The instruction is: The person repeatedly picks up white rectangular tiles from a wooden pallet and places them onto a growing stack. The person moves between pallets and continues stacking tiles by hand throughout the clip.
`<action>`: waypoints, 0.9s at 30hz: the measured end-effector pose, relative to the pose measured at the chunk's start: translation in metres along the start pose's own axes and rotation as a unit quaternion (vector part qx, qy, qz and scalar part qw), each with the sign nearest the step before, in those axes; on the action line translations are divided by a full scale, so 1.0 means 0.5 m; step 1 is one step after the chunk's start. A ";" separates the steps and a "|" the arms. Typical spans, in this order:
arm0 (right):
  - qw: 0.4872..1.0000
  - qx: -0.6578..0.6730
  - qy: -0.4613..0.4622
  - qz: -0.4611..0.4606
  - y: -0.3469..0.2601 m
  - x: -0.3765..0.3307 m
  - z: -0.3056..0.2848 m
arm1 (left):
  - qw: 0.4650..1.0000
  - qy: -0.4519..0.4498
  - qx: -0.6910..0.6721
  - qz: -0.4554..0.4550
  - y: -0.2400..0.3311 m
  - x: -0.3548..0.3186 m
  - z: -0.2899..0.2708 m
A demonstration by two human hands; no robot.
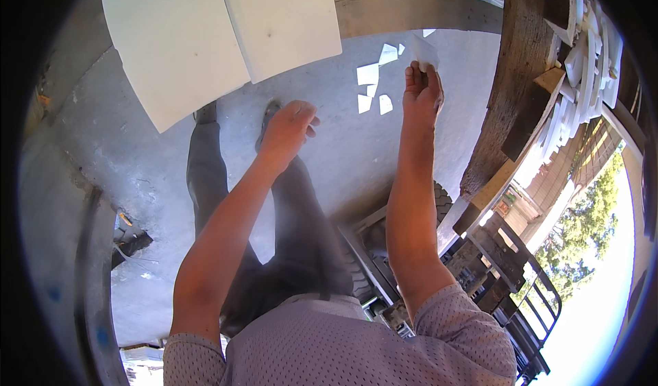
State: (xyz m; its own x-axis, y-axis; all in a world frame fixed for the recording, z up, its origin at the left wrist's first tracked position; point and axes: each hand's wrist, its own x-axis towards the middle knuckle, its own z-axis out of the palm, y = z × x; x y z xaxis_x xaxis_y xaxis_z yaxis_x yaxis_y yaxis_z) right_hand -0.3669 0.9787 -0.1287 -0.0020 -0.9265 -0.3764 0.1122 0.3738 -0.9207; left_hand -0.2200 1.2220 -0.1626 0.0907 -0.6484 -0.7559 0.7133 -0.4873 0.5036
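My right hand (423, 94) reaches up and away, with its fingers pinched on a white flat piece (423, 51). The piece is pale and partly blurred against the grey floor, so its exact shape is hard to make out. Just left of it, several small angular white scraps (368, 75) lie scattered on the floor. My left hand (289, 129) hangs lower and nearer, its fingers curled in; nothing shows in them. Beyond that hand are two large white flat panels (281, 26), side by side with a narrow gap between them.
A rough wooden beam (507, 84) runs along the right. Past it, many white strips (579, 77) are piled up. A dark metal frame (510, 262) and a tyre (442, 201) sit at the lower right. Some debris (130, 238) lies at the left on the concrete floor (147, 173).
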 end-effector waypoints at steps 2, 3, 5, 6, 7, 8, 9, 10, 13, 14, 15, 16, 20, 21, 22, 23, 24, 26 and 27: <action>1.000 0.026 -0.006 -0.006 -0.002 0.029 0.017 | 1.000 0.012 -0.010 -0.012 -0.052 -0.003 -0.008; 0.999 0.034 -0.013 -0.011 -0.001 0.044 0.025 | 0.999 0.027 -0.029 -0.010 -0.081 -0.001 -0.012; 0.999 0.041 -0.021 -0.021 0.003 0.064 0.031 | 0.996 0.054 -0.063 -0.020 -0.157 -0.013 -0.021; 0.998 0.041 -0.025 -0.030 0.004 0.076 0.034 | 0.995 0.060 -0.075 -0.028 -0.197 -0.019 -0.026; 0.997 0.044 -0.037 -0.043 0.006 0.090 0.038 | 0.994 0.066 -0.084 -0.032 -0.234 -0.018 -0.031; 0.998 0.030 -0.039 -0.046 0.010 0.100 0.040 | 0.992 0.071 -0.099 -0.029 -0.270 -0.016 -0.036; 0.997 0.017 -0.046 -0.052 0.016 0.109 0.039 | 0.990 0.083 -0.104 -0.041 -0.308 -0.017 -0.037; 0.997 0.009 -0.056 -0.058 0.022 0.117 0.039 | 0.988 0.094 -0.116 -0.045 -0.343 -0.016 -0.037; 0.995 0.036 -0.070 -0.059 0.037 0.142 0.040 | 0.987 0.092 -0.120 -0.054 -0.422 0.017 -0.049; 0.996 0.034 -0.064 -0.057 0.043 0.144 0.036 | 0.986 0.091 -0.124 -0.067 -0.452 0.014 -0.053; 0.995 0.039 -0.069 -0.064 0.044 0.153 0.037 | 0.985 0.090 -0.113 -0.090 -0.473 0.017 -0.063; 0.994 0.043 -0.079 -0.068 0.047 0.157 0.035 | 0.984 0.089 -0.101 -0.116 -0.490 0.016 -0.078; 0.991 0.091 -0.064 -0.068 0.047 0.190 0.051 | 0.990 0.098 -0.085 -0.063 -0.508 0.074 -0.098; 0.990 0.107 -0.066 -0.064 0.045 0.198 0.056 | 0.987 0.094 -0.116 -0.064 -0.508 0.080 -0.098; 0.990 0.103 -0.063 -0.069 0.043 0.204 0.061 | 0.988 0.080 -0.112 -0.070 -0.509 0.083 -0.091; 0.990 0.103 -0.062 -0.072 0.042 0.208 0.064 | 0.989 0.071 -0.110 -0.068 -0.510 0.081 -0.084; 0.990 0.109 -0.050 -0.076 0.042 0.210 0.067 | 0.990 0.063 -0.106 -0.065 -0.510 0.077 -0.079; 0.990 0.100 -0.049 -0.083 0.039 0.210 0.072 | 0.989 0.055 -0.110 -0.080 -0.508 0.075 -0.070; 0.991 0.096 -0.042 -0.088 0.037 0.210 0.074 | 0.988 0.057 -0.114 -0.083 -0.508 0.074 -0.067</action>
State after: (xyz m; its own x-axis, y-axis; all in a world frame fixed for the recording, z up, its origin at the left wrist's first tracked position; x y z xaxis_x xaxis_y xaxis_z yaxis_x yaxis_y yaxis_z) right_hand -0.3284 0.8868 -0.1815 0.0436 -0.9801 -0.1937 0.3053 0.1977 -0.9315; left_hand -0.3747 1.3413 -0.3324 0.0268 -0.4937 -0.8692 0.8617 -0.4293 0.2705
